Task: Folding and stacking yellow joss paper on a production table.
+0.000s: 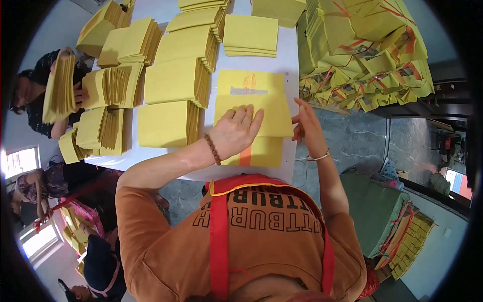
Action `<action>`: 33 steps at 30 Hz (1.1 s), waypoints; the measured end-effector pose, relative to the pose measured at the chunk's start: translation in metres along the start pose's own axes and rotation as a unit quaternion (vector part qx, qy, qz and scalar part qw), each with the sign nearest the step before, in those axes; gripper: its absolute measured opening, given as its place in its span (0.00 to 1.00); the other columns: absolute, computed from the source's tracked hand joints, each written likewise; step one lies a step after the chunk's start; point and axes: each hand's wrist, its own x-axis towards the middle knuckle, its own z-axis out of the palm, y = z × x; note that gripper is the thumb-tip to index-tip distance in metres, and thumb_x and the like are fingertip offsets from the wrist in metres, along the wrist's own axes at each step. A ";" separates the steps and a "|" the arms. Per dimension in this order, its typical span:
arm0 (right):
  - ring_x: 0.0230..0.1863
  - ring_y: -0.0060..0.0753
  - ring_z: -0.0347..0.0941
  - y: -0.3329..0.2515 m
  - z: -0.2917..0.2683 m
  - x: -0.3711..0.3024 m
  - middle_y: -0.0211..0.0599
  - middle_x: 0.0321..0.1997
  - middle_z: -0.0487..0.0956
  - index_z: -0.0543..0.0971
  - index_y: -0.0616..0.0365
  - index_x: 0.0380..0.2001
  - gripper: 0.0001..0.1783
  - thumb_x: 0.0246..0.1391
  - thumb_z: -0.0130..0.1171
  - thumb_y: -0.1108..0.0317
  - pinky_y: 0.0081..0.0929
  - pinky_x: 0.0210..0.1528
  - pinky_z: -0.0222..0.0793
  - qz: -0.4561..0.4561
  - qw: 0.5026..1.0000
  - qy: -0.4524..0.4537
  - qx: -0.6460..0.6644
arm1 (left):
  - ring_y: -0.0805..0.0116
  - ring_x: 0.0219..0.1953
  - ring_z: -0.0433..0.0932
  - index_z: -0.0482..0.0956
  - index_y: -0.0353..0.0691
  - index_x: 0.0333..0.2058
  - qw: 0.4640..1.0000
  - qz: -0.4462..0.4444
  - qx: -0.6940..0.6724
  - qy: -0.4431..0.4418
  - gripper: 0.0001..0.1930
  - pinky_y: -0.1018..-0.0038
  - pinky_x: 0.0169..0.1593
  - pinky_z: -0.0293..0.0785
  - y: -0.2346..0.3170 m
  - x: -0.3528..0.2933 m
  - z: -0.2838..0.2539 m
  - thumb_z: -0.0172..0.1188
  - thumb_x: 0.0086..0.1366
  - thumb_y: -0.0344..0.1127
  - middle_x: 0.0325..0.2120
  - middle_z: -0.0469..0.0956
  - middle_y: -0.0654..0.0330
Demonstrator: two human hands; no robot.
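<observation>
My left hand (pixel 236 132), with a beaded bracelet at its wrist, lies flat on a folded yellow paper sheet (pixel 275 113), fingers stretched forward. Under that sheet lies another yellow sheet (pixel 266 153), showing an orange stripe near me. At the far side, yellow paper with orange marks (pixel 274 80) and a grey printed strip (pixel 249 91) show past the fold. My right hand (pixel 308 128), a bangle on its wrist, hovers beside the sheet's right edge. Its fingers are apart, and I see nothing in them.
Stacks of folded yellow paper (pixel 168 123) stand in rows across the white table (pixel 209 173). A small pile (pixel 250 35) lies beyond my sheet. Tied yellow bundles (pixel 362 55) are heaped at the right. A co-worker (pixel 43 95) at the left holds a stack. A green-covered pile (pixel 375 211) stands behind right.
</observation>
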 end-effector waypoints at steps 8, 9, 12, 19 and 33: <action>0.39 0.22 0.73 -0.077 -0.006 0.105 0.34 0.46 0.74 0.54 0.51 0.61 0.33 0.54 0.54 0.72 0.20 0.36 0.70 -0.155 0.983 -0.047 0.084 | 0.63 0.47 0.71 0.67 0.37 0.51 0.989 -0.022 0.057 0.137 0.25 0.69 0.46 0.68 -0.093 0.087 0.009 0.54 0.52 0.35 0.46 0.71 0.56; 0.40 0.22 0.73 -0.080 -0.011 0.129 0.34 0.46 0.74 0.55 0.51 0.61 0.33 0.53 0.54 0.72 0.20 0.36 0.71 -0.178 0.980 -0.042 0.082 | 0.64 0.48 0.69 0.66 0.39 0.52 0.989 -0.028 0.048 0.141 0.26 0.69 0.46 0.67 -0.111 0.101 0.024 0.54 0.52 0.36 0.47 0.70 0.58; 0.38 0.21 0.71 -0.073 -0.009 0.207 0.35 0.45 0.74 0.54 0.50 0.61 0.34 0.53 0.55 0.71 0.19 0.37 0.69 -0.167 0.980 -0.019 0.106 | 0.66 0.44 0.68 0.63 0.45 0.54 0.976 -0.002 0.141 0.164 0.33 0.69 0.41 0.66 -0.168 0.125 0.093 0.61 0.48 0.43 0.46 0.69 0.61; 0.37 0.23 0.71 -0.019 -0.023 0.312 0.35 0.44 0.75 0.59 0.54 0.59 0.31 0.51 0.56 0.73 0.21 0.35 0.68 -0.153 0.988 -0.024 -0.007 | 0.62 0.45 0.70 0.62 0.52 0.56 0.991 -0.118 0.068 -0.013 0.30 0.64 0.40 0.66 -0.190 0.131 0.183 0.58 0.53 0.43 0.47 0.68 0.61; 0.47 0.40 0.69 0.003 -0.018 0.329 0.42 0.46 0.73 0.73 0.51 0.49 0.25 0.46 0.60 0.58 0.32 0.48 0.65 -0.306 0.867 0.164 -0.357 | 0.58 0.54 0.61 0.50 0.41 0.61 0.976 -0.131 0.066 -0.163 0.36 0.61 0.50 0.62 -0.168 0.132 0.166 0.53 0.57 0.45 0.60 0.55 0.55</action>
